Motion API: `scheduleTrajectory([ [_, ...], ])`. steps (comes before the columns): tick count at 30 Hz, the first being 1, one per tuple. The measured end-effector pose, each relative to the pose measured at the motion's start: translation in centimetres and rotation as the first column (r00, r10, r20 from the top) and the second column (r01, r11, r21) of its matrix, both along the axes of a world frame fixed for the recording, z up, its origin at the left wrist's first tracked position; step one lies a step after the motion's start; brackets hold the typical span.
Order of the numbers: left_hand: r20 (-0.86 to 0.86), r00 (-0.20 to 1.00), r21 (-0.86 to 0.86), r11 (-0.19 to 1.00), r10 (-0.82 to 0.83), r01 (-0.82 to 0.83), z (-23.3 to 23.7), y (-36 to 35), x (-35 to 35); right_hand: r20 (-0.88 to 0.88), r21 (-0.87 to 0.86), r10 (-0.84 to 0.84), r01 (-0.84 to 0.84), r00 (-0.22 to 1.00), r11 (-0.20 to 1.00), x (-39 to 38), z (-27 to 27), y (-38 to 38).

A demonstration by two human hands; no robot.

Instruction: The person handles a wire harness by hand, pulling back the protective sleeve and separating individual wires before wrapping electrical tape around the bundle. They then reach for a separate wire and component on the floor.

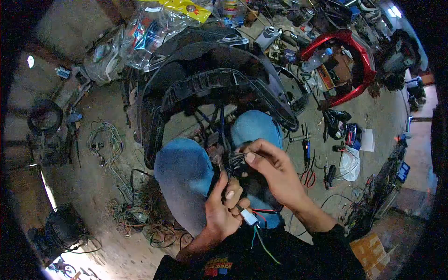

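Note:
My left hand is closed around a bundle of dark wires, thumb pointing up along it, between my knees. Beneath its fingers hangs a white plug connector with thin green and red wires. My right hand pinches a thin dark strand at the bundle, thumb against forefinger; the end of that strand is too small to make out. Just beyond my knees lies a large black plastic motorcycle fairing, and the wires run up toward it.
A red curved body panel lies at the upper right. Blue-handled screwdriver and red-handled pliers are on the floor at right, near a white plastic bag. Tangled wires cover the floor at left; a tyre lies farther off.

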State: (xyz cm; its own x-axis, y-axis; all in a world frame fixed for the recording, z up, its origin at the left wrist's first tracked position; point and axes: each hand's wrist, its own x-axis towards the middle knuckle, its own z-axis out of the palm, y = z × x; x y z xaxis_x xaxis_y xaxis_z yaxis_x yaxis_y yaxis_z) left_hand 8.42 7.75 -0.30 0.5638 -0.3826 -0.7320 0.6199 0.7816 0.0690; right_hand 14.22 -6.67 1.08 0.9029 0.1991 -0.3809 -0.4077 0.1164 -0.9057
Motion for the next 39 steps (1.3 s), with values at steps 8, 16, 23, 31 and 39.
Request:
scheduleTrajectory([
  [8, 0.042, 0.996, -0.121, 0.990, 0.075, -0.070, -0.3, -0.1, -0.5, 0.067, -0.094, -0.067, 0.073, 0.996, 0.993, -0.7, 0.1, 0.7],
  [16, 0.101, 0.990, 0.319, 0.946, -0.099, 0.062, 1.4, -1.0, 0.0, 0.296, -0.399, 0.144, -0.015, 0.944, 0.917, 0.1, 0.8, -0.4],
  [23, 0.082, 0.997, -0.222, 0.975, -0.003, 0.021, -1.3, 0.6, -0.4, 0.433, -0.661, 0.478, -0.091, 0.764, 0.745, 1.6, 1.5, -2.8],
  [31, 0.114, 0.978, -0.018, 0.984, -0.176, 0.179, -2.1, 0.1, -0.1, 0.266, -0.821, 0.625, -0.167, 0.734, 0.546, 2.2, 2.8, -2.9],
  [39, 0.026, 0.984, 0.083, 0.981, -0.176, 0.173, -2.2, -0.4, 0.2, 0.263, -0.761, 0.527, -0.162, 0.809, 0.629, 3.0, 2.4, -2.5],
])
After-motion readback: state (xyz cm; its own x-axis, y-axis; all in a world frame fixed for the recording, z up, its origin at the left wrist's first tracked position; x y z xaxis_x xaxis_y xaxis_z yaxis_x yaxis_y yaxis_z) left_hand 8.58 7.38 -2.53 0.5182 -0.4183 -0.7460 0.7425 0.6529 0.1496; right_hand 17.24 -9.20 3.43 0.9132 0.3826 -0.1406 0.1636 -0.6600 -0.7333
